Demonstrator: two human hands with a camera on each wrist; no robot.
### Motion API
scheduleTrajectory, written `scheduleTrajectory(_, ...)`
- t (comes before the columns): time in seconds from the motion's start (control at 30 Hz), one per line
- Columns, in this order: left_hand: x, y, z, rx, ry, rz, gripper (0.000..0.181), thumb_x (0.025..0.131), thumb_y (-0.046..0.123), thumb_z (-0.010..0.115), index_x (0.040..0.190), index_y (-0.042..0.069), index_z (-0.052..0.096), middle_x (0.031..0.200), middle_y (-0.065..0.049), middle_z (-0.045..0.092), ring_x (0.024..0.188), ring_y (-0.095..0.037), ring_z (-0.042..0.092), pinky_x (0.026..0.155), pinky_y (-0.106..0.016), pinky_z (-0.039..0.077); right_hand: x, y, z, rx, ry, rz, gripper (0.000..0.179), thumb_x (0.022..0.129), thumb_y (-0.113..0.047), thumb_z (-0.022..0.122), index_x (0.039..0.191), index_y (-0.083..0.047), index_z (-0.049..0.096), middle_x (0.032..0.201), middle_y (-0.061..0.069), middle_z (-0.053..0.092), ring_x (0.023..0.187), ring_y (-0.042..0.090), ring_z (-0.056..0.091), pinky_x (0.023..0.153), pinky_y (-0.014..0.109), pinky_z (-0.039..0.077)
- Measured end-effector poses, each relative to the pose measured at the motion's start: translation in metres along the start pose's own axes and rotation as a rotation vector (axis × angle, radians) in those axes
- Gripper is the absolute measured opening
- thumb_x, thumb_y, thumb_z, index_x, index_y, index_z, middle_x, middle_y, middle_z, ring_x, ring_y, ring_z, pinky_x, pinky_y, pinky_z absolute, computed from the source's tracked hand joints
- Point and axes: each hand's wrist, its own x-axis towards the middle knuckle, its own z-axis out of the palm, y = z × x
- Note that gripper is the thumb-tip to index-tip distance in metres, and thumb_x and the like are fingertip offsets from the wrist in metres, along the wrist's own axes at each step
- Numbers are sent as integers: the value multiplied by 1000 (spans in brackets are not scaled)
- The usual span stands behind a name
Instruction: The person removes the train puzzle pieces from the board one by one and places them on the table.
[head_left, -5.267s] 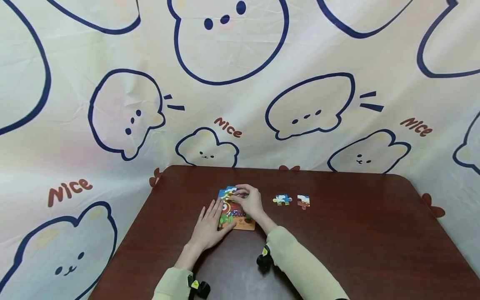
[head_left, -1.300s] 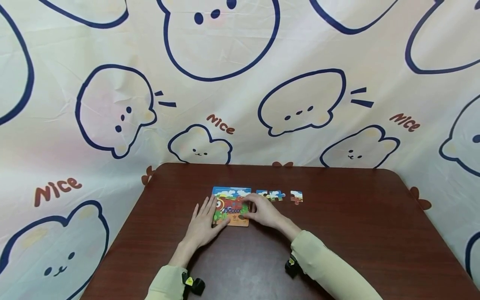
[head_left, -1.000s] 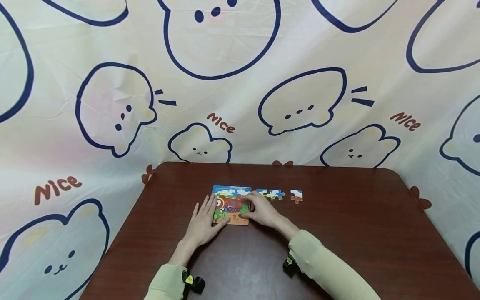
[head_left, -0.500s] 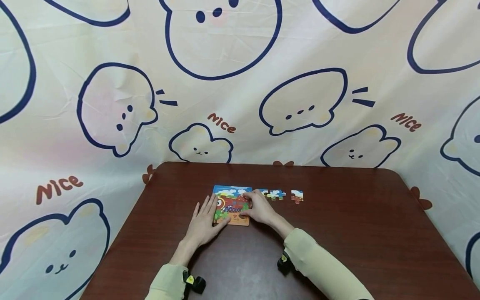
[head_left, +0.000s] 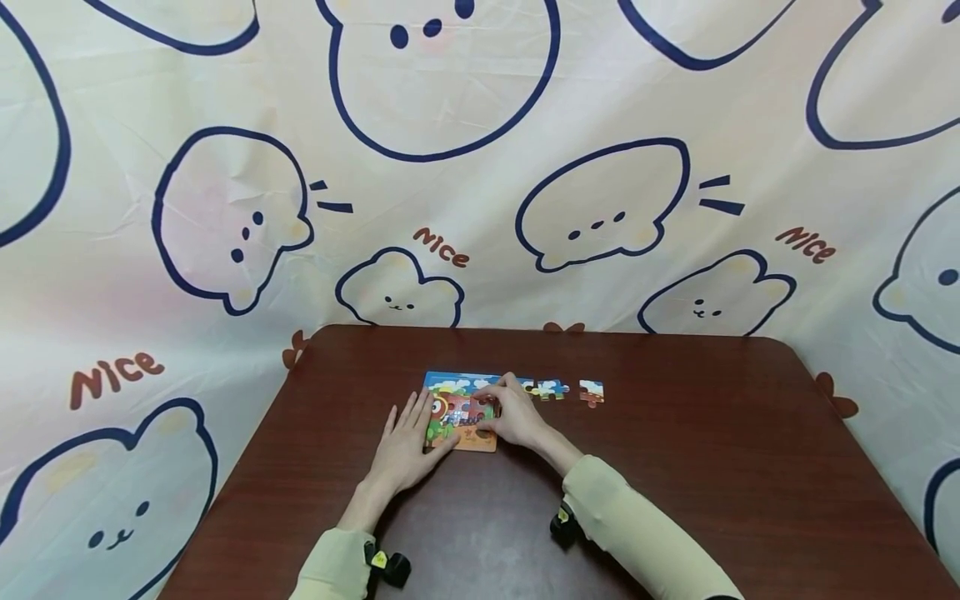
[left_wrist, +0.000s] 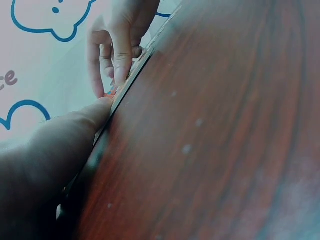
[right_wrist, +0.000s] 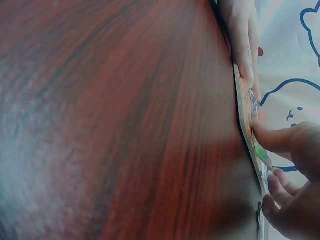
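Note:
A small picture jigsaw puzzle lies on the brown table, with a blue sky, a red figure and an orange bottom strip. My left hand rests on its left edge, fingers stretched out and thumb along the lower border. At the puzzle's right side my right hand pinches a puzzle piece, thumb below and fingers above. In the right wrist view that green-marked piece stands tilted up from the board between thumb and fingers. The left wrist view shows the right fingertips close above the left thumb.
To the right of the puzzle lie loose jigsaw pieces: a blue-and-white piece beside another partly hidden by the right hand, and a separate piece farther right. A patterned curtain hangs behind the table.
Earlier the right hand was at the puzzle's top; a piece has since joined those on the right. Over the last second it shifted slightly left, and the puzzle's middle now looks disturbed. The left hand stays.

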Motion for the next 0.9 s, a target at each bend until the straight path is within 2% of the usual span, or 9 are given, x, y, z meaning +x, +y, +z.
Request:
scheduleTrajectory(0.17,-1,0,-1,-3,4,4,96,106,62,62,174,4,28,183,-17,25,172,-41,21,138,-69,12,-2,-1,0,26,1,12,42,94,-16,90,134,-15,78,123,11,59,100,20,52,87,40,46)
scheduleTrajectory(0.33,-1,0,-1,-2,5,7,96,106,61,62,174,3,28,183,-17,25,172,-40,21,139,-68,12,-1,-3,-1,41,-4,21,39,94,-14,89,131,-12,78,117,10,67,99,20,56,86,38,49)
scheduleTrajectory(0.53,-1,1,-2,0,6,10,95,106,61,62,174,3,28,183,-17,25,172,-40,22,138,-68,13,-2,-4,0,47,-3,52,41,95,-14,88,133,-6,77,119,11,63,99,19,54,83,34,49)
scheduleTrajectory(0.9,-1,-1,0,-3,5,6,96,106,61,62,175,5,26,184,-16,23,172,-40,20,139,-68,11,-3,-1,-1,99,-31,52,46,97,-12,85,141,-8,74,122,11,60,93,15,52,80,31,48)
